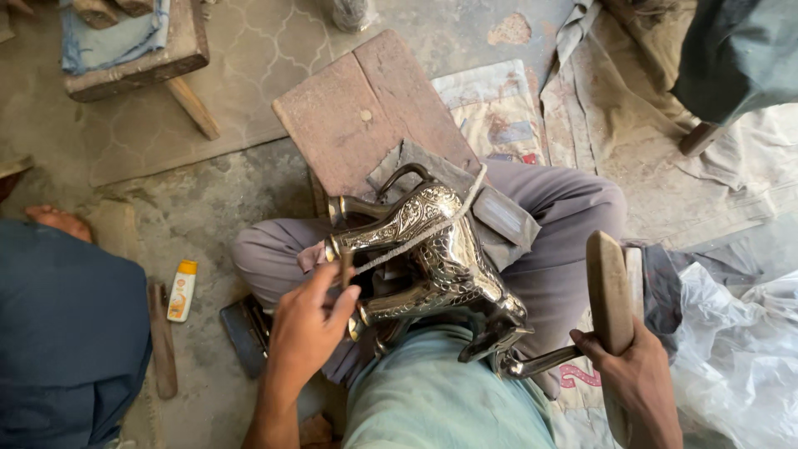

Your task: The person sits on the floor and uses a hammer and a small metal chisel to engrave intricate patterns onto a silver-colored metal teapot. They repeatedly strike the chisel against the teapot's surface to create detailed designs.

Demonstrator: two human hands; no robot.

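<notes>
A shiny engraved metal animal figure (432, 258) lies on its side across my lap, its legs pointing left, held down by a cord over its body. My left hand (307, 324) pinches a small chisel-like tool (344, 268) against one of the legs. My right hand (636, 378) grips a wooden mallet (611, 291), held upright to the right of the figure. A grey cloth (499, 212) lies under the figure.
A wooden block (366, 112) stands in front of my knees. A small white and orange bottle (182, 290) lies on the floor at the left, next to a wooden stick (162, 341). Another person in dark blue (66, 333) sits at the left. Clear plastic sheet (740, 349) lies at the right.
</notes>
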